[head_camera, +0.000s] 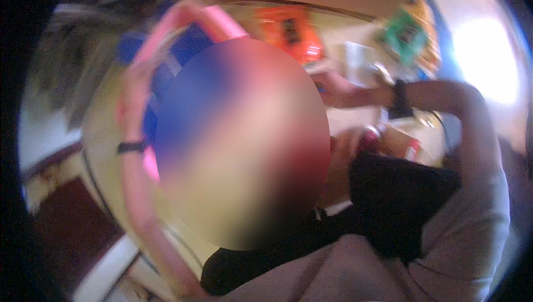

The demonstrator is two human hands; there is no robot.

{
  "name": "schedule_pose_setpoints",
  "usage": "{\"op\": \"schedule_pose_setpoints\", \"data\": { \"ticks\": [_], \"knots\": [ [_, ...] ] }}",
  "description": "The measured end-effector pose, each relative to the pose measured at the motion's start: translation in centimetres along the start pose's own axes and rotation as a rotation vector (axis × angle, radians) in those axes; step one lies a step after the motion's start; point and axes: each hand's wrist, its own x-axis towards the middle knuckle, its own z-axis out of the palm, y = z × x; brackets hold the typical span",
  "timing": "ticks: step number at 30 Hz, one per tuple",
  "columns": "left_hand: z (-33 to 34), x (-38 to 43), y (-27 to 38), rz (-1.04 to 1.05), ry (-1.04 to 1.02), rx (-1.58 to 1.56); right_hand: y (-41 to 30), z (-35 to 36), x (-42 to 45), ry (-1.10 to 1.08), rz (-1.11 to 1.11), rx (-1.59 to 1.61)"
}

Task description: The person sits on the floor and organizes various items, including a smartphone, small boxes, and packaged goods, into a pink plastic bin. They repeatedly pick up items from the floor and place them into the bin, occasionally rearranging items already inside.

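Observation:
Motion blur and a large smeared oval across the middle hide much of the scene. My left hand (139,83), above a dark wristband, is at the left against a curved pink strip (220,20). Whether its fingers close round the strip is too blurred to tell. Blue material (189,43) lies inside the curve of the strip. My right hand (333,87) reaches in from the right, above a dark band on the forearm. Its fingertips run into the oval, so anything in them is hidden. An orange-red packet (287,29) lies just beyond the right hand.
A green packet (406,35) and a yellow-orange packet (431,54) lie at the far right of the pale table (104,156). A brown box-like item (395,139) is below my right forearm, beside black cloth (399,189). A dark red surface (79,223) shows lower left.

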Motion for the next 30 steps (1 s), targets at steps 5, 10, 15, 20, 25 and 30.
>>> {"op": "schedule_pose_setpoints", "data": {
  "ticks": [5, 10, 15, 20, 25, 30],
  "knots": [
    [0.6, 1.7, -0.1, 0.243, -0.184, 0.207, 5.1, -5.9, -1.8, 0.283, 0.0, -0.211],
    [2.8, 3.1, -4.7, 0.259, -0.13, 0.274, 9.5, -14.6, -4.9, 0.621, 0.319, -0.422],
    [3.4, 2.2, -7.5, 0.06, -0.147, 0.096, 11.2, -18.9, -9.2, 0.232, 0.63, -0.642],
    [5.1, -2.5, -3.6, -0.072, 0.117, -0.098, 11.6, -14.4, -10.2, 0.089, 0.373, -0.864],
    [3.6, -6.4, 6.1, 0.042, 0.284, -0.272, 13.1, -13.7, -6.6, -0.189, 0.508, -0.879],
    [2.3, -10.0, 15.4, 0.161, 0.211, -0.358, 11.8, -15.1, -3.6, -0.115, 0.301, -0.431]
  ]
}}
